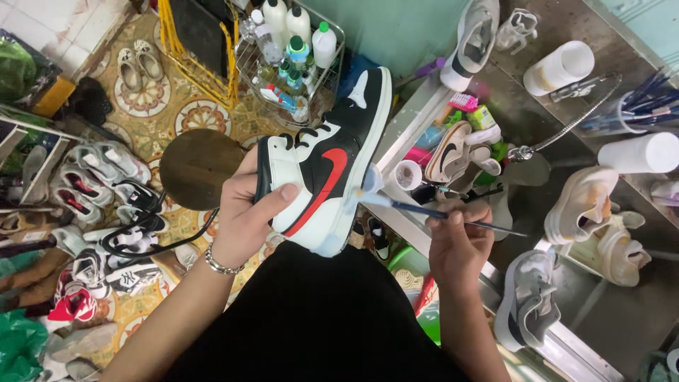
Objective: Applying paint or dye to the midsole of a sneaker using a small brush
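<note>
Left hand (244, 209) fingers clamped round sneaker (327, 166) — right hand (460, 237) fingers pinching brush (438, 213) at sole.

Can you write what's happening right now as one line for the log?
left hand: holds black-white-red sneaker sideways | right hand: holds thin brush, tip at sneaker's sole edge | nearby: steel counter with other shoes

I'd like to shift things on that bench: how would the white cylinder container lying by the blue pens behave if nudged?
The white cylinder container lies on its side, so it would likely roll across the smooth metal bench. It looks like light plastic, probably easy to shove. The cup of blue pens beside it might stop it on that side.
</note>
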